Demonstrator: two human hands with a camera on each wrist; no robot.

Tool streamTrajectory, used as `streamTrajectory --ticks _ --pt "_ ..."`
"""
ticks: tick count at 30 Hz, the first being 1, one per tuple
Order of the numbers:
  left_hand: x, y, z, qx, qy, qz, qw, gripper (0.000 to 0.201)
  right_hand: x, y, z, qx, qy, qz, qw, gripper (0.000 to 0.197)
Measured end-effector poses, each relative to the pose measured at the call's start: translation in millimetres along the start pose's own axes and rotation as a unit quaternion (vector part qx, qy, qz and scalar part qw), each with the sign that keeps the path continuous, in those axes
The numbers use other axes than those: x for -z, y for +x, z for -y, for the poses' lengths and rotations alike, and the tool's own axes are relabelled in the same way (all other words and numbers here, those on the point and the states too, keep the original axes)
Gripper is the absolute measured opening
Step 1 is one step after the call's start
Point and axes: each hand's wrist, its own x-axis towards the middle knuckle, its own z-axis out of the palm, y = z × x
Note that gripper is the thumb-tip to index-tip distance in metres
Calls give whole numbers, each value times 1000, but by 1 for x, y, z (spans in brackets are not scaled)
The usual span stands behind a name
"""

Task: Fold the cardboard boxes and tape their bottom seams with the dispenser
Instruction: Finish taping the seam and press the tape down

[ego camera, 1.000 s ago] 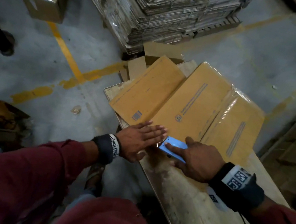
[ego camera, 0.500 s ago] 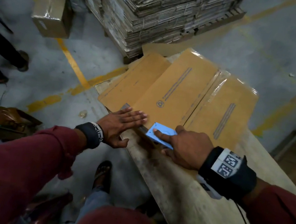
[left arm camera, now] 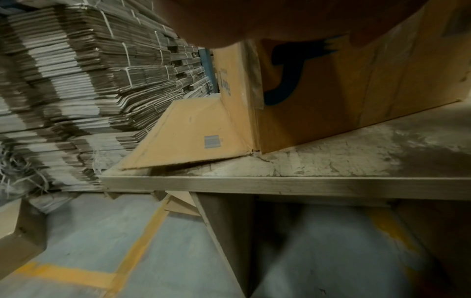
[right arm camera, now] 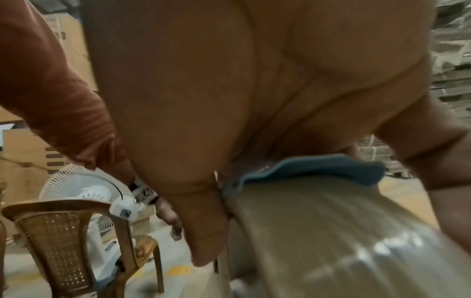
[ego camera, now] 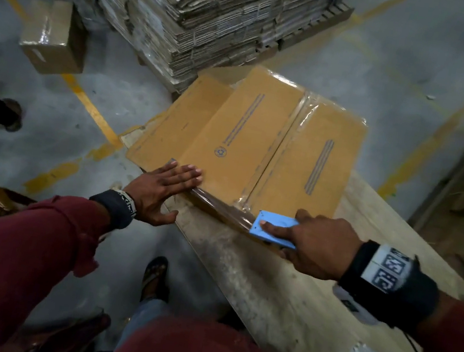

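Note:
A brown cardboard box point(ego camera: 245, 135) stands bottom-up on the wooden table point(ego camera: 281, 303), with clear tape along its middle seam. My left hand point(ego camera: 168, 187) presses flat on its near left corner, fingers straight. My right hand point(ego camera: 313, 245) grips the blue tape dispenser point(ego camera: 274, 227) at the box's near edge, index finger laid on top. A strip of tape point(ego camera: 220, 208) runs along that edge from my left hand to the dispenser. In the right wrist view the dispenser point(right arm camera: 318, 169) sits over its shiny tape roll point(right arm camera: 331, 231). A side flap point(left arm camera: 188, 133) sticks out to the left.
A pallet of bundled flat cardboard point(ego camera: 219, 8) stands behind the table. A taped box point(ego camera: 56, 35) lies on the floor at left, near another person's feet point(ego camera: 8, 112). A plastic chair point(right arm camera: 63, 231) and a white fan point(right arm camera: 84, 187) stand at my left.
My right hand has drawn the dispenser rightward along the box's near edge, leaving tape behind it. My left hand stays pressed on the near left corner.

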Motion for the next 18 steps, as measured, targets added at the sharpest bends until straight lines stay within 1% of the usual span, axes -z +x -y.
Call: streamTrajectory --ticks 5,11,15,18 --pt "2 -1 0 7 6 19 1000 96 -4 13 5 -6 18 0 1000 60" --pt "0 0 0 14 13 9 1000 97 9 4 7 -16 12 -25 999 60" --pt "-3 1 -1 6 17 -4 1000 96 12 17 12 -44 13 18 999 60" --pt "-1 0 -1 6 13 -8 1000 96 16 30 17 -43 23 43 998 54"
